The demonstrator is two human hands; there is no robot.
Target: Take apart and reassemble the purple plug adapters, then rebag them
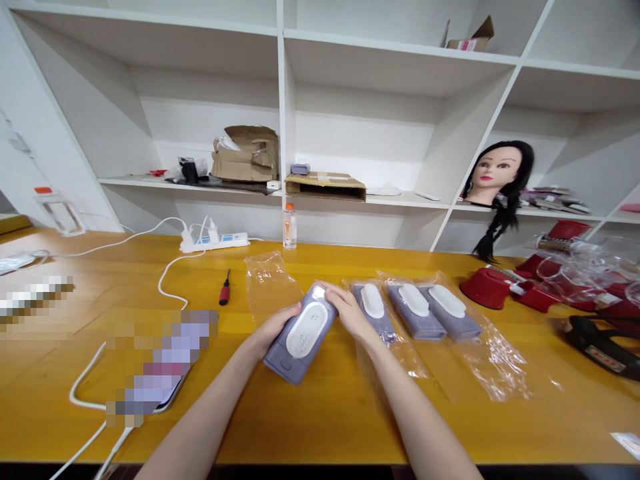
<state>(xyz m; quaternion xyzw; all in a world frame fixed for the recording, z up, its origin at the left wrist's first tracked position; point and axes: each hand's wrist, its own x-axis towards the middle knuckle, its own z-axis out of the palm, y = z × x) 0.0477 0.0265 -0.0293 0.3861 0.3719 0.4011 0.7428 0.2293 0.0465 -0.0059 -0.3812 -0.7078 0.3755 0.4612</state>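
Observation:
Between my two hands, a grey-purple box-shaped device (300, 340) with a white oval panel is tilted above the wooden table. My left hand (277, 327) grips its left side, fingers closed and partly hidden behind it. At its upper right end, my right hand (345, 307) is closed around the edge by a small white patch. To the right lie three similar devices on clear plastic bags: a near one (373, 303), a middle one (417, 317) and a far one (453, 313). An opened clear plastic bag (270, 280) rests behind my left hand.
A red-handled screwdriver (225, 290), a blurred phone (170, 367) with white cables and a power strip (215, 242) are on the left. Red plastic parts (485, 288) and a black handled tool (600, 347) crowd the right. Behind stand a bottle (289, 227) and shelves holding cardboard boxes and a mannequin head (500, 170).

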